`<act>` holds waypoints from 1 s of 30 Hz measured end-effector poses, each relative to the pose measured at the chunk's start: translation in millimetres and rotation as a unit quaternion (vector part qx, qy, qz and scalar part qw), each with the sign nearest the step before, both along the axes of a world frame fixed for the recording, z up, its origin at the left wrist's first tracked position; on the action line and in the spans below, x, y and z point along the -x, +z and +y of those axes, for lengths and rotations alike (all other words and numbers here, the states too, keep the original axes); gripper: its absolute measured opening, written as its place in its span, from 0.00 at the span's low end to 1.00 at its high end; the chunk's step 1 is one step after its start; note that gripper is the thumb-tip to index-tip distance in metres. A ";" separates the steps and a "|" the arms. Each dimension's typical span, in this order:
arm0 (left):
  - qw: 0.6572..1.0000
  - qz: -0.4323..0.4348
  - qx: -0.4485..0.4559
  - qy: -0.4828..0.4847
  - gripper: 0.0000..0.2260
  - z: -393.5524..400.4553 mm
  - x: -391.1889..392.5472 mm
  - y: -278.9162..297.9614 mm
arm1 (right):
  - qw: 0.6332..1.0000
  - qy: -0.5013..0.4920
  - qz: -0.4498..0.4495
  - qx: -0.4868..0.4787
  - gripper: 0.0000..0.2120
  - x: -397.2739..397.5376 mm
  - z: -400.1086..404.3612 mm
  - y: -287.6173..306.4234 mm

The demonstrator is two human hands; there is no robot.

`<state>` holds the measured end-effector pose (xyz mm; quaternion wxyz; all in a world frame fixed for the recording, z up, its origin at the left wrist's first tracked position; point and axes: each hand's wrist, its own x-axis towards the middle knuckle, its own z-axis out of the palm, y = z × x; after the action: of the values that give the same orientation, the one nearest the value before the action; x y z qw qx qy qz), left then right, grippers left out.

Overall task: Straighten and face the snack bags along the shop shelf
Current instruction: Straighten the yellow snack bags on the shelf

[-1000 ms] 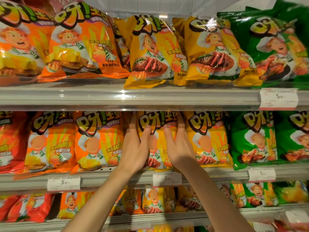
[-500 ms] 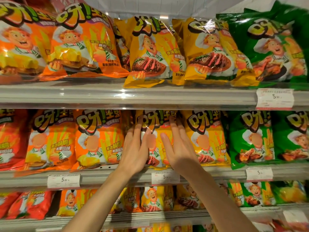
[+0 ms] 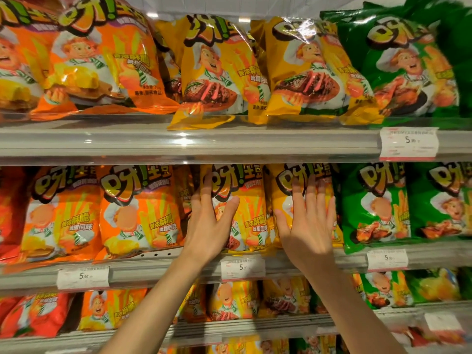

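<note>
Snack bags stand in rows on the middle shelf (image 3: 163,270), orange at left, yellow in the centre, green at right. Left hand (image 3: 208,227) lies flat, fingers straight, on the front of one yellow bag (image 3: 249,200), thumb spread across it. Right hand (image 3: 310,226) presses flat with spread fingers on the neighbouring yellow bag (image 3: 283,198), just beside a green bag (image 3: 374,208). Neither hand grasps anything. White price tags (image 3: 242,268) sit on the shelf edge.

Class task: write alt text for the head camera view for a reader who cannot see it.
Two bare hands, left hand and right hand, press flat with straight fingers on two neighbouring glossy yellow snack bags, the left yellow bag and the right yellow bag, on the middle grey metal shelf. Orange bags stand left, green bags right.
</note>
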<state>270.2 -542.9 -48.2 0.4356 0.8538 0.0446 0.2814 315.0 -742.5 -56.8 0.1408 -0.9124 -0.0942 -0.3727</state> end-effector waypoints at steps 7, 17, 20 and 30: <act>1.000 0.003 -0.002 -0.023 0.34 3.0 4.4 0.7 | 0.998 0.031 0.036 -0.042 0.32 6.2 0.0 3.7; 0.997 -0.031 -0.002 -0.068 0.27 39.6 53.7 -0.9 | 0.965 0.165 -0.033 -0.199 0.16 55.6 16.2 18.4; 0.995 -0.033 0.034 -0.090 0.20 56.2 79.5 -5.0 | 0.942 0.183 0.079 -0.271 0.12 75.6 21.8 11.5; 0.970 0.008 0.237 -0.059 0.07 108.4 141.8 -40.1 | 0.884 0.172 0.253 -0.353 0.05 123.4 65.0 -53.1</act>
<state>128.3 -434.4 -88.3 0.6411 0.7297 0.0627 0.2294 191.5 -677.5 -110.0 0.5344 -0.8351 -0.0728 -0.1081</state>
